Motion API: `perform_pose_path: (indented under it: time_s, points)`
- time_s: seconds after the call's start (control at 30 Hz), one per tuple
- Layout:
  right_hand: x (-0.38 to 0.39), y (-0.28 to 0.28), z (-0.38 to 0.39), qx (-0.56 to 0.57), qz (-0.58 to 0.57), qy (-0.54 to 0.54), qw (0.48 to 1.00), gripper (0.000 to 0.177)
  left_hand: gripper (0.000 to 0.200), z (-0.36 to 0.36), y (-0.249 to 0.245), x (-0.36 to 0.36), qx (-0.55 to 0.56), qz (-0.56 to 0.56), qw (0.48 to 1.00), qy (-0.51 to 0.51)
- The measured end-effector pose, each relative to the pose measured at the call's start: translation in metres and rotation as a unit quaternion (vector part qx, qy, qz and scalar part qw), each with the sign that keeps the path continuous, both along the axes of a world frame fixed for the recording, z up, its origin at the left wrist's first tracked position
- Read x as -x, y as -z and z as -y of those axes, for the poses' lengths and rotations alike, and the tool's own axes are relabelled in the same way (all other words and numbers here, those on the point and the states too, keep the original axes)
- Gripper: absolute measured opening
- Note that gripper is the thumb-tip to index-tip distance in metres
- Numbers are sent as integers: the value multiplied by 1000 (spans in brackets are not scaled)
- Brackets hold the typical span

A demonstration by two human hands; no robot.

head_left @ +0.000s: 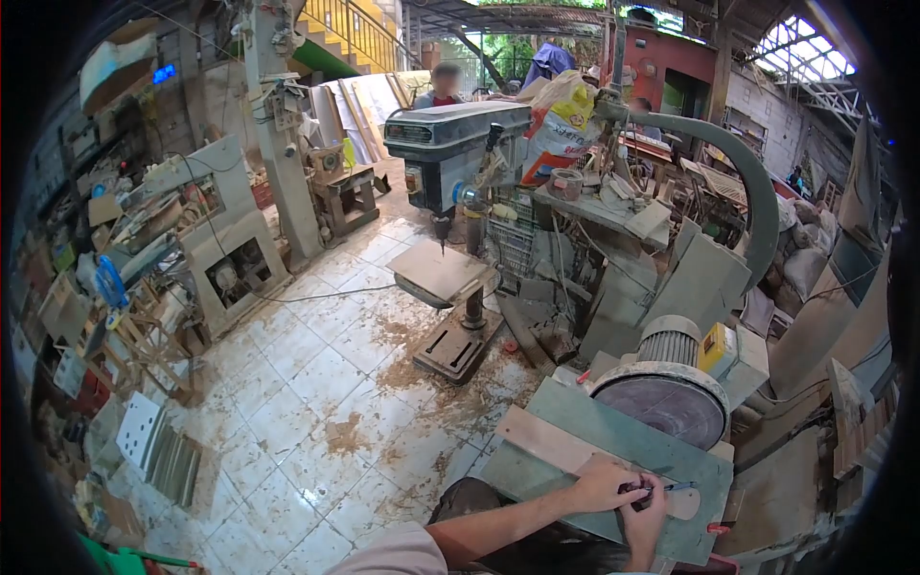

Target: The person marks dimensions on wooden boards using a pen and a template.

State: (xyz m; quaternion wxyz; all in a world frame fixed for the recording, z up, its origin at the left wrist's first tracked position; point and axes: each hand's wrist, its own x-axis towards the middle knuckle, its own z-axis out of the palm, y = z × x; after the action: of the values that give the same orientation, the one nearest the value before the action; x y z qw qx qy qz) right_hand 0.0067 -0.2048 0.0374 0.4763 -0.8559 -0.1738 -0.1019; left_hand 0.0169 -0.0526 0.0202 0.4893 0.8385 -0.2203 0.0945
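My left hand (607,483) reaches in from the lower left, and its fingers are closed on a small dark object whose kind I cannot make out. My right hand (643,522) comes up from below, its fingers pinched around the same small dark object (635,492). Both hands are close together over the green worktable (575,412) of a disc sander. Under and left of them lies a long flat wooden board (539,440). Just right of the fingers are a thin dark bluish stick (681,486) and a pale rounded wooden piece (683,504).
The sanding disc (661,407) and its motor (669,343) stand beyond my hands. A drill press (455,144) with a small table (441,272) rises ahead. Sawdust covers the tiled floor (287,393). Boards and scrap crowd the right. A person (444,86) is in the background.
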Motion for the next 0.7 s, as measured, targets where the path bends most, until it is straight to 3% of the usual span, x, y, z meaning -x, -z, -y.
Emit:
perform_pose_path:
  time_s: [0.13, 0.57, 0.63, 0.7]
  points:
    - [8, -14, -7, -45, -42, 4, 998, 42, 33, 1, 2, 1, 12, 12, 1000, -6]
    - [0, 6, 0, -26, -18, 5, 999, 41, 32, 0, -1, 2, 26, 10, 1000, 5]
    - [1, 1, -3, -95, -77, -16, 992, 43, 32, 0, 1, 1, 30, 8, 1000, 7]
    - [-4, 7, -2, -90, -71, -10, 993, 43, 32, 1, 3, 1, 19, 10, 1000, -5]
